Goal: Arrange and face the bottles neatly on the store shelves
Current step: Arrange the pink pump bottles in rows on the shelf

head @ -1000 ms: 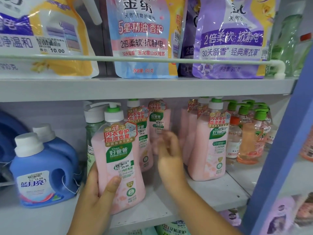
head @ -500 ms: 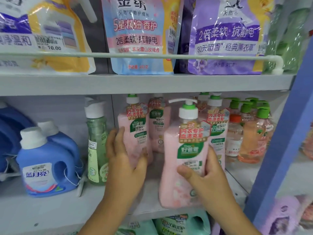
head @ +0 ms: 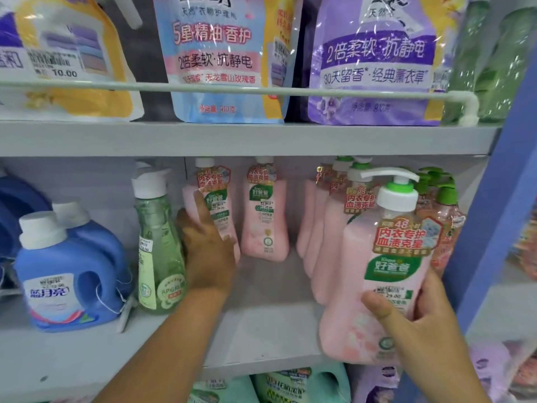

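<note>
The right hand holds a pink pump bottle at the front right of the middle shelf. The thumb lies across the lower label and the fingers wrap round the right flank; their tips are hidden behind the body. The bottle's label faces outward. Its base sits at or just above the shelf's front edge; contact cannot be confirmed.

The left hand reaches deeper in and grips a second pink bottle standing near the back, just beside a green clear bottle. The index finger extends up the front label, the thumb sits on the left side, and the remaining fingers curl against the body.

A third pink bottle stands apart to the right of it, and a row of pink bottles runs back behind the held one. A blue detergent jug stands at far left. Refill pouches occupy the upper shelf behind a rail.

Assessment: the pink bottles appear full, hence moderately heavy and top-steady only when set flat. The plastic wall looks smooth and slightly yielding, and the glossy label could slip under a light pinch. The sound hold is mid-body across the waist, thumb opposed to fingers. The pump head and long spout should not be used as a handle; the spout may turn or snag a neighbouring bottle.
</note>
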`<state>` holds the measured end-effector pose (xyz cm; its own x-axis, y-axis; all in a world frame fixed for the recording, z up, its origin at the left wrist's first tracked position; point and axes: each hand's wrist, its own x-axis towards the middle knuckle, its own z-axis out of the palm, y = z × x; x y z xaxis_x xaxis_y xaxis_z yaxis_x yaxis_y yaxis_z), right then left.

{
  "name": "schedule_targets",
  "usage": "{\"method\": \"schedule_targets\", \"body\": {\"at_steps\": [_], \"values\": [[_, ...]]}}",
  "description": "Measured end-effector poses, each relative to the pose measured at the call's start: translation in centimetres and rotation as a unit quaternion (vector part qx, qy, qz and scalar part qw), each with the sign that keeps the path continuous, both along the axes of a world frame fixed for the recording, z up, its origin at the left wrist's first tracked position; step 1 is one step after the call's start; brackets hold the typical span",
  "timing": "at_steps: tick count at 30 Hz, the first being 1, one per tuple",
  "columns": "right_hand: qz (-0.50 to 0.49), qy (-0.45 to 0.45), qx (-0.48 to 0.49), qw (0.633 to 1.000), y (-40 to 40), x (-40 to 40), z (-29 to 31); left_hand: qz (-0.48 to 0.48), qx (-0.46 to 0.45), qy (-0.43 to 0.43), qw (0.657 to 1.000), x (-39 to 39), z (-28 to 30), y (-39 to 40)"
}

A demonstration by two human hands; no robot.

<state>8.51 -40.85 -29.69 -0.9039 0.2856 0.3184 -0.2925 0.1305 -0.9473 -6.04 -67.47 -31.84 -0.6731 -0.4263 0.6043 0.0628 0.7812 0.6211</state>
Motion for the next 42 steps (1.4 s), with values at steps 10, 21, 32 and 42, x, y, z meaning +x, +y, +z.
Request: {"method": "schedule_targets", "body": {"at_steps": [10, 21, 32, 42], "values": [[0.011, 0.014, 0.011, 1.0, 0.5, -0.4, 0.3, -0.125, -0.103, 0.189, 0.969, 1.4, 2.0, 2.9], [-0.007, 0.007, 0.007, 1.0, 0.3, -0.4, 0.2, -0.125, 0.208, -0.03, 0.97, -6.4, -0.3, 6.7], [-0.004, 0.01, 0.013, 1.0, 0.4, -0.6, 0.2, -0.061, 0.047, 0.057, 0.995, -7.2, -1.7, 7.2], [0.034, 0.014, 0.005, 0.999, 0.2, -0.2, 0.7, -0.093, 0.104, 0.005, 0.99, -5.4, -1.3, 7.9]]}}
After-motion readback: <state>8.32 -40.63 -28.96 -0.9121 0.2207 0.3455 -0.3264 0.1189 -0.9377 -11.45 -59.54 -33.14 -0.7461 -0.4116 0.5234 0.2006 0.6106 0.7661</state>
